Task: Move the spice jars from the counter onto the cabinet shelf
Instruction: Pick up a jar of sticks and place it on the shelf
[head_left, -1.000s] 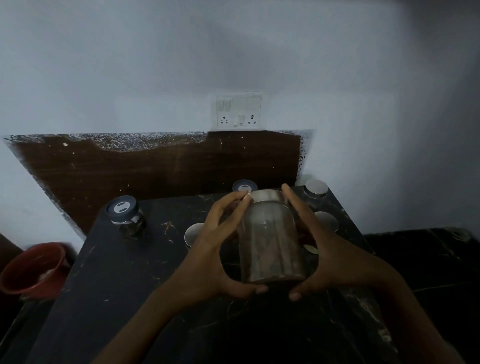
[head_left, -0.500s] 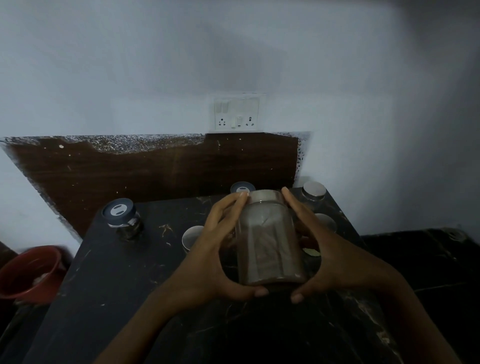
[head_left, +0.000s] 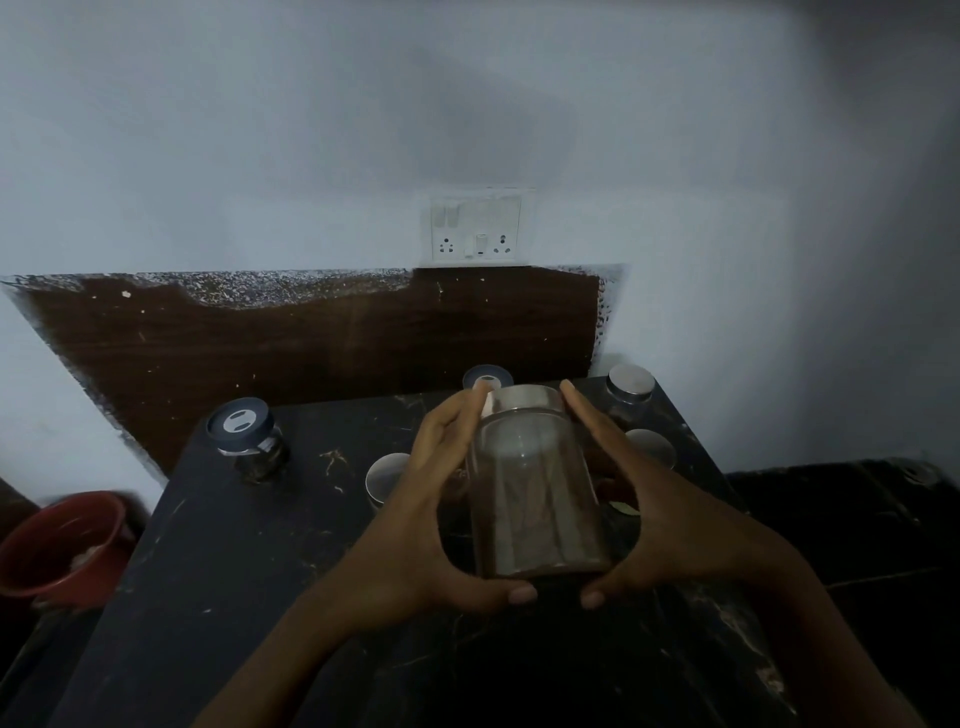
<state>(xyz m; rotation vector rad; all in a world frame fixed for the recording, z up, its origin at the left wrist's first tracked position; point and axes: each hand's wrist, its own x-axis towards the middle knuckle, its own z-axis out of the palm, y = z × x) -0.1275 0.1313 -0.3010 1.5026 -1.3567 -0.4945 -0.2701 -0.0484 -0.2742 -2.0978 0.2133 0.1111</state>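
Watching from my end, a red bucket (head_left: 62, 545) sits at far left, below the counter's edge. The dark marble counter (head_left: 234, 597) is scratched and veined with pale streaks. Behind it is a brown wood-grain panel (head_left: 311, 353) with a white-speckled top edge.

A blue-lidded jar (head_left: 244, 436) stands near the back left corner. A steel-lidded jar (head_left: 387, 475) stands just beside the left hand (head_left: 415, 530). That hand's fingers lie together up the left side of the clear jar (head_left: 535, 493), with the thumb curled under its base.

The clear jar holds something brown and sits mid-counter between both hands, its lid tipped away from me. I cannot tell if its base touches the stone. Behind it I can see a second blue lid (head_left: 485, 375), and a white socket plate (head_left: 475, 228) is on the pale wall above.

The right hand (head_left: 670, 525) mirrors the grip, fingers together and thumb below. Past it are a nearer steel lid (head_left: 652, 447) and a corner steel lid (head_left: 630, 382). A lower dark surface (head_left: 857, 519) lies at far right.
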